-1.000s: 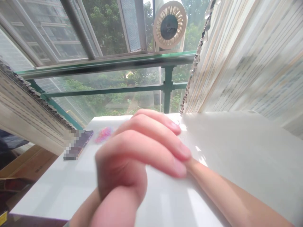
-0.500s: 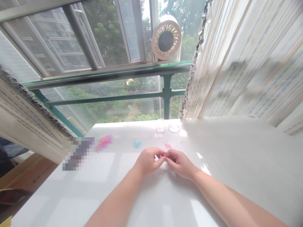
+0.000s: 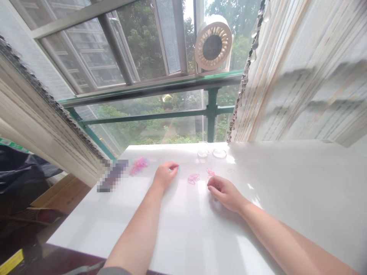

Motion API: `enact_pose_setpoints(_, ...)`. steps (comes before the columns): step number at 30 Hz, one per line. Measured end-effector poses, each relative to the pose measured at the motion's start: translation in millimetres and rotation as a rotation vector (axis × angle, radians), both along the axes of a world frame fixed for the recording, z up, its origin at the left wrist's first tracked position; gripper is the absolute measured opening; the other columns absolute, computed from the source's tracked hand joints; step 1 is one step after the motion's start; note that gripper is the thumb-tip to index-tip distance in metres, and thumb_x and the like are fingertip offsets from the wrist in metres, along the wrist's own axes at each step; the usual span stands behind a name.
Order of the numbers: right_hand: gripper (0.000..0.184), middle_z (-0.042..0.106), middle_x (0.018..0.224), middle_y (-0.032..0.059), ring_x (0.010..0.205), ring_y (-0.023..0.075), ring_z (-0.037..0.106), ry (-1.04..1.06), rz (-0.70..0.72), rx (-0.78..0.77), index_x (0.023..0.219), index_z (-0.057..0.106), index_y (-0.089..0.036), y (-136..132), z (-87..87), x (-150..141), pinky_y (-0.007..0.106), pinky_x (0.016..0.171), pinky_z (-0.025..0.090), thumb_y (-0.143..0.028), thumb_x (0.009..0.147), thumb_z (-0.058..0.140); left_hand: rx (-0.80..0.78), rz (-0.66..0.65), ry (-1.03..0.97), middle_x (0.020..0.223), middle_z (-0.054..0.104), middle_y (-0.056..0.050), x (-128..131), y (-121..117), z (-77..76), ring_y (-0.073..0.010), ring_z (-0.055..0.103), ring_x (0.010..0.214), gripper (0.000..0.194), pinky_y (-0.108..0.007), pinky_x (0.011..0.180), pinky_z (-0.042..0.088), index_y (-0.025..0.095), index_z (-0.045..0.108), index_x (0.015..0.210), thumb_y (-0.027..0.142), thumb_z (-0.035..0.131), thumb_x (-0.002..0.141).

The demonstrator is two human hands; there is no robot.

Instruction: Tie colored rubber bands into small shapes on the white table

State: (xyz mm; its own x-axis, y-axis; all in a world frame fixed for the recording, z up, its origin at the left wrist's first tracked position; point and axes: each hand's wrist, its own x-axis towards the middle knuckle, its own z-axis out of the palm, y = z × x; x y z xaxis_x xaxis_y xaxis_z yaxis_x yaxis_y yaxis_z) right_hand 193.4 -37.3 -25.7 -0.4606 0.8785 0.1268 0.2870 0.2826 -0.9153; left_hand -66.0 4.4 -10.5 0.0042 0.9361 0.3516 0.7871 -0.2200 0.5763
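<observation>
My left hand (image 3: 165, 175) is over the small teal rubber bands (image 3: 179, 168), its thumb and fingers pinched together at them; most of that little pile is hidden beneath the hand. My right hand (image 3: 225, 194) rests low on the table with curled fingers and thumb pressed to the index finger; whatever it holds is hidden. Between the two hands lies a loose group of pink rubber bands (image 3: 193, 178). Just beyond my right fingertips is a coral-pink group of bands (image 3: 210, 172). Some pale yellowish bands (image 3: 231, 170) lie farther right.
A mixed pink and purple heap of bands (image 3: 139, 166) sits on the white table (image 3: 183, 229) at the left. Beside it is a blurred-out dark object (image 3: 113, 175). Two clear round dishes (image 3: 203, 153) stand at the back edge. A white fan (image 3: 213, 44) is by the window.
My hands were together with fingertips touching; now they are apart. The left moved left to the teal bands, and the pink group between the hands has come into view. The view has shifted left.
</observation>
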Motion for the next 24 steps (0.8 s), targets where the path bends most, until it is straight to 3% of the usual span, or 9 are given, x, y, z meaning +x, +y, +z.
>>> enact_pose_setpoints(3, 0.012, 0.047, 0.061, -0.0045, 0.053, 0.0101, 0.046, -0.002, 0.004, -0.011, 0.077, 0.049, -0.02, 0, 0.6, 0, 0.026, 0.056, 0.041, -0.028, 0.084, 0.043, -0.032, 0.099, 0.046, 0.088, 0.071, -0.003, -16, 7, -4.4, -0.0172, 0.062, 0.078, 0.022, -0.028, 0.077, 0.049, 0.019, 0.071, 0.087, 0.025, 0.053, 0.075)
enact_pose_setpoints(10, 0.013, 0.047, 0.061, -0.0036, 0.053, 0.011, 0.048, 0.02, 0.0, -0.005, 0.076, 0.05, -0.02, 0, 2.9, -1, 0.026, 0.056, 0.042, -0.028, 0.083, 0.044, -0.082, 0.166, 0.059, 0.093, 0.071, -0.004, -20, 10, -9.7, -0.019, 0.062, 0.082, 0.024, -0.029, 0.081, 0.048, 0.02, 0.072, 0.091, 0.026, 0.054, 0.075)
enact_pose_setpoints(16, 0.013, 0.049, 0.06, -0.0037, 0.053, 0.0101, 0.047, 0.042, -0.01, -0.015, 0.076, 0.051, -0.018, 1, 0.4, -2, 0.025, 0.053, 0.042, -0.029, 0.081, 0.046, -0.086, 0.174, 0.026, 0.093, 0.071, -0.003, -23, 9, -11.4, -0.0188, 0.062, 0.084, 0.025, -0.029, 0.081, 0.048, 0.02, 0.07, 0.095, 0.026, 0.056, 0.075)
enact_pose_setpoints(24, 0.015, 0.047, 0.058, -0.0035, 0.053, 0.0106, 0.048, 0.037, -0.004, -0.005, 0.076, 0.051, -0.018, 2, 0.9, -1, 0.024, 0.053, 0.041, -0.032, 0.081, 0.047, -0.068, 0.179, -0.043, 0.099, 0.07, -0.002, -27, 5, -15.3, -0.0149, 0.063, 0.088, 0.033, -0.027, 0.088, 0.047, 0.017, 0.065, 0.103, 0.011, 0.047, 0.076)
